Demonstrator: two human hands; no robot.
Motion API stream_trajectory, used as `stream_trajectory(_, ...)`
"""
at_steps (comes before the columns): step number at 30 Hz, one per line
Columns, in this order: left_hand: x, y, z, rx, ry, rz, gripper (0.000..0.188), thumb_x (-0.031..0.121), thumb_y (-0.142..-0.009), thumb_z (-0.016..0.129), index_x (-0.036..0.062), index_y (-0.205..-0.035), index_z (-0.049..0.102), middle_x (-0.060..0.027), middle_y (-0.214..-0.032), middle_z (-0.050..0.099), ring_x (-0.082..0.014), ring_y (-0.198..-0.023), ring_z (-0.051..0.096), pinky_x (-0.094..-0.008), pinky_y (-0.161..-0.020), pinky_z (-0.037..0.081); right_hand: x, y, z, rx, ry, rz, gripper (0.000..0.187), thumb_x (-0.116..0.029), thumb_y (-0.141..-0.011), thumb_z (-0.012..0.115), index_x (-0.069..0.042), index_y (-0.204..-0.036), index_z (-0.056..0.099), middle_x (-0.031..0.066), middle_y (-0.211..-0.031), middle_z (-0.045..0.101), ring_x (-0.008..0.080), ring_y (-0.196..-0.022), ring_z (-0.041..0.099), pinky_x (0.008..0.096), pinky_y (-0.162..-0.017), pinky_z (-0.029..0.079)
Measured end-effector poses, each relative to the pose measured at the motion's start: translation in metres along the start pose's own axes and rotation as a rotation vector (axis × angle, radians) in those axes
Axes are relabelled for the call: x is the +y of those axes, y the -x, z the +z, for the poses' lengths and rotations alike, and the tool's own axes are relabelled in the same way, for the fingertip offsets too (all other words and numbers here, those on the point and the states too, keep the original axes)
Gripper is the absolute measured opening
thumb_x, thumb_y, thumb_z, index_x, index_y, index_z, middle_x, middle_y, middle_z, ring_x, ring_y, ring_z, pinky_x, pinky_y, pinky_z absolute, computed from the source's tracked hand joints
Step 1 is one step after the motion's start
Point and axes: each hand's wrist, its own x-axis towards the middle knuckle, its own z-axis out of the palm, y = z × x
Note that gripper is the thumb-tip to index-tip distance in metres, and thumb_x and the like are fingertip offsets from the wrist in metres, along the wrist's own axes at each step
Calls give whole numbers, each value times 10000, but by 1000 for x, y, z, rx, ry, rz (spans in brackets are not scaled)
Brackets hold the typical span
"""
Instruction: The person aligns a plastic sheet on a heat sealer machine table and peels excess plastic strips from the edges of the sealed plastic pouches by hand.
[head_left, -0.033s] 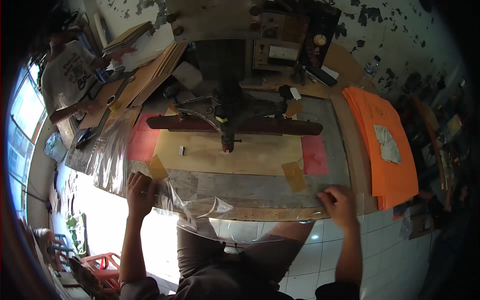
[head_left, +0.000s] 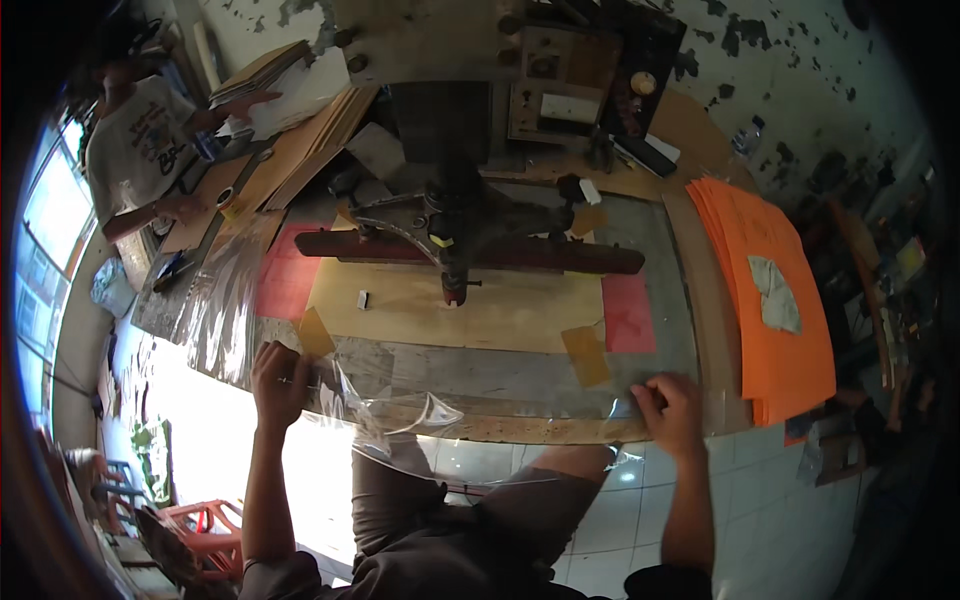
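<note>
Left hand [head_left: 280,385] grips, right hand [head_left: 672,412] pinches a thin, clear plastic sheet [head_left: 434,412], whose left-side creases could deepen if pulled unevenly.

Dark lettering [head_left: 172,155] on co-worker's pale shirt [head_left: 115,165]; faint, illegible print [head_left: 765,225] on orange sheets [head_left: 790,370].

The near sheet [head_left: 432,412] looks like clear, glossy plastic; the rumpled film [head_left: 222,305] at left shines too. The press bar [head_left: 572,257] looks like dull, worn metal. At right, the orange stack [head_left: 785,365] looks like smooth, matt paper. The far wall [head_left: 780,75] is rough with flaking paint.
</note>
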Motion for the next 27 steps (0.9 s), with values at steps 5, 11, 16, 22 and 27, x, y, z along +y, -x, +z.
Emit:
stream_trajectory(5, -4, 2, 8, 21, 8, -148, 298, 110, -835, 755, 33, -652, 534, -95, -634, 517, -267, -620, 507, -388, -587, 398, 10, 1, -1, -10, -92, 48, 242, -173, -832, 811, -25, -761, 634, 91, -633, 599, 275, -593, 557, 392, -588, 441)
stream_trajectory(11, -8, 8, 2, 133, 42, -180, 282, 153, -795, 783, 41, -653, 565, -81, -631, 528, -232, -577, 544, -368, -549, 417, 11, 9, 5, -18, -111, 113, 262, -181, -821, 828, -22, -750, 633, 92, -616, 592, 242, -562, 555, 372, -545, 436)
stream_trajectory(16, -1, 8, -2, 165, 67, -186, 294, 179, -780, 795, 55, -637, 570, -74, -618, 542, -236, -520, 547, -363, -514, 420, 11, 15, 7, -32, -150, 224, 302, -210, -880, 796, -14, -757, 602, 23, -600, 523, 90, -569, 461, 298, -520, 379)
stream_trajectory(22, -5, 4, -2, 74, 109, -196, 289, 236, -791, 814, 75, -670, 606, -66, -618, 580, -243, -528, 586, -375, -523, 447, 17, 15, 15, 47, -54, 244, 312, -216, -859, 799, -17, -727, 598, 86, -615, 596, 194, -550, 572, 354, -533, 439)
stream_trajectory(27, -14, 2, -6, 4, 170, -182, 245, 208, -816, 797, 67, -706, 631, -64, -640, 601, -226, -549, 595, -368, -540, 459, -10, 1, 8, 115, 135, 145, 309, -212, -857, 786, -30, -707, 587, 117, -590, 576, 269, -527, 576, 379, -511, 435)
